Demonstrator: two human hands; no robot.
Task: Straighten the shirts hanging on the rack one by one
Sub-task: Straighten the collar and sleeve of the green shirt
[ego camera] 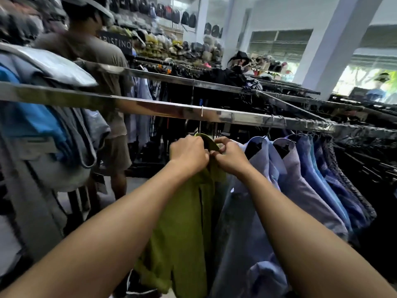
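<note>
An olive-green shirt (pixel 182 222) hangs from a hook on the chrome rail (pixel 150 109) in the middle of the head view. My left hand (pixel 189 154) grips the shirt's collar from the left. My right hand (pixel 231 155) pinches the collar and front placket from the right, just touching the left hand. To the right hang several light blue and lilac shirts (pixel 300 179), packed close on their hangers. The top of the green shirt's hanger is mostly hidden behind my hands.
Grey and blue garments (pixel 43 130) hang at the left of the same rail. A person in a beige shirt and shorts (pixel 103 67) stands behind the rail at left. A second rail (pixel 193 81) with dark clothes runs behind. White pillars (pixel 328 39) stand at back right.
</note>
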